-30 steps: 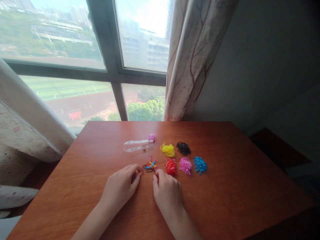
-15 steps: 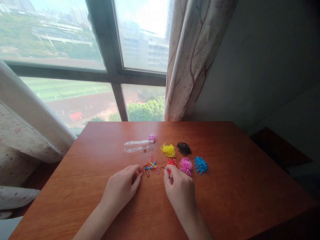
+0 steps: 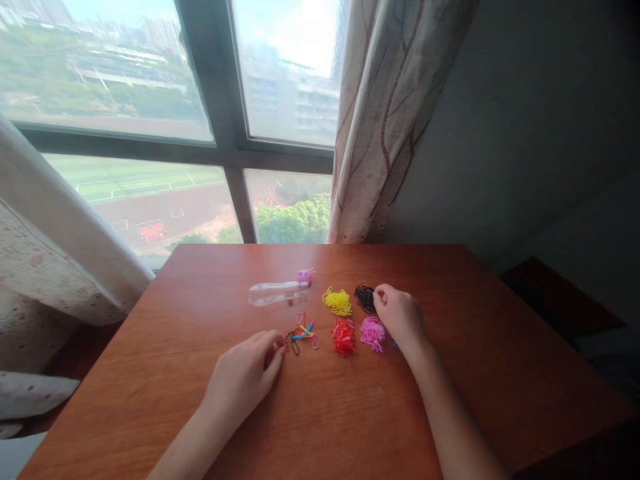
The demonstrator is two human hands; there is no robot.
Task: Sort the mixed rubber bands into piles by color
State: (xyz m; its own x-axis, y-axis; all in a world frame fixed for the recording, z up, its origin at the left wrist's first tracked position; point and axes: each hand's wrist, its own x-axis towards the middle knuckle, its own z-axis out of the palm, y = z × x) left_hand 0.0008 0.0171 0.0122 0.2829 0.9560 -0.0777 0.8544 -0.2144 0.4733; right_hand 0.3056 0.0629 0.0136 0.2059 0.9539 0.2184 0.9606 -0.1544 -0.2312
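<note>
My left hand (image 3: 253,363) rests on the table at the left of a small mixed heap of coloured loops (image 3: 304,331). Its thumb and forefinger are closed by the heap's edge, near a few dark loops; what is between them is too small to make out. At the right, my right hand (image 3: 400,317) reaches to the pile of black loops (image 3: 365,299), its fingertips pinched together at that pile's right edge. Its wrist covers most of the blue pile (image 3: 394,344). Nearby lie piles of yellow loops (image 3: 337,301), red loops (image 3: 343,336) and pink loops (image 3: 373,334).
A clear plastic bottle (image 3: 277,293) lies on its side behind the mixed heap, with a pinkish-purple piece (image 3: 305,277) at its neck end. The brown wooden table (image 3: 300,420) stands against a window (image 3: 287,203) with curtains (image 3: 373,167) on both sides.
My right hand has moved right and away from me, from the red pile to the black pile. The red pile is uncovered and the blue one mostly hidden. My left hand has stayed put.
</note>
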